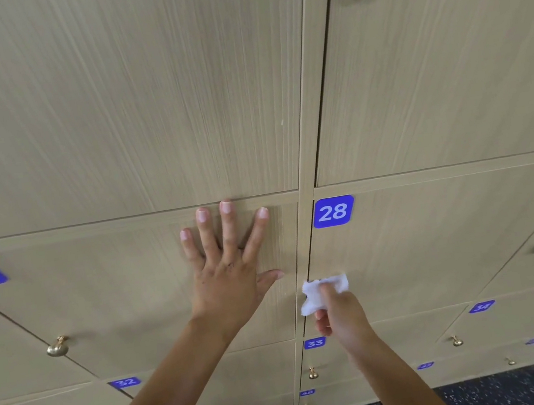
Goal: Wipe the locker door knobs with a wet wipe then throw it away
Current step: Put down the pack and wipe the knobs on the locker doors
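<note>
Knob behind wipe (320, 293) in right hand (339, 313), hidden.

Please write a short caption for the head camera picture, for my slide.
Left hand flat on a locker door; right hand holds a wet wipe beside label 28.

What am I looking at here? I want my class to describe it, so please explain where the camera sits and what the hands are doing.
There is one picture, taken by a camera worn on a person's head, looking forward and down at a wall of wooden lockers. The left hand lies flat, fingers spread, on a door beside the blue label 28. The right hand pinches a crumpled white wipe against the left edge of locker 28. Brass knobs stand on the doors, such as one at lower left. Dark speckled floor shows below.
</note>
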Motion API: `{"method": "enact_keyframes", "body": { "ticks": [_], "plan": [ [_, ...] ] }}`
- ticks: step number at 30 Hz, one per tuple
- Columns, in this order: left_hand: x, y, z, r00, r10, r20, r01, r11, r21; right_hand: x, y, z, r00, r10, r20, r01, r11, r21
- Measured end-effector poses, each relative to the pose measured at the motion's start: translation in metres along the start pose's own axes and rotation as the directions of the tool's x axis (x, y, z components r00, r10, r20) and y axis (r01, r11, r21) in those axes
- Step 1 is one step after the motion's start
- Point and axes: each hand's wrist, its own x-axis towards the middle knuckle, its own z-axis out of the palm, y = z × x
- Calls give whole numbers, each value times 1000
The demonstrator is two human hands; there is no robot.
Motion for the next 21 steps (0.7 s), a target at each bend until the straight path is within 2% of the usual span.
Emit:
{"method": "enact_keyframes", "body": {
  "ticks": [2,4,6,8,9,11,13,15,17,21],
  "plan": [
    [0,0,1,1000,0,-1,0,1000,5,-4,2,2,988,-149,-44,129,947,-293],
    [0,0,1,1000,1,0,-1,1000,11,-9,1,4,970,-225,-95,145,844,-517],
    [0,0,1,1000,1,1,-1,1000,6,-16,-4,5,955,-271,-119,145,779,-610],
    [0,0,0,1000,2,1,-2,1000,1,-19,-9,4,954,-295,-58,199,765,-612],
    [0,-1,0,1000,2,1,-2,1000,3,-17,-10,4,961,-272,-46,207,820,-533],
    [0,0,0,1000,1,-2,-1,1000,2,-8,-6,4,987,-149,-60,128,955,-269],
    [-1,0,0,1000,0,-5,0,1000,-4,2,1,0,1000,-15,-1,15,1000,13],
    [0,0,0,1000,3,-6,-3,1000,-4,7,6,-7,991,54,126,-85,963,256],
    [-1,-1,1,1000,8,-5,-8,1000,-2,7,8,-12,962,65,266,-178,887,427],
    [-1,-1,1,1000,9,1,-9,1000,8,8,19,-16,927,-17,375,-220,784,580]
  ]
}}
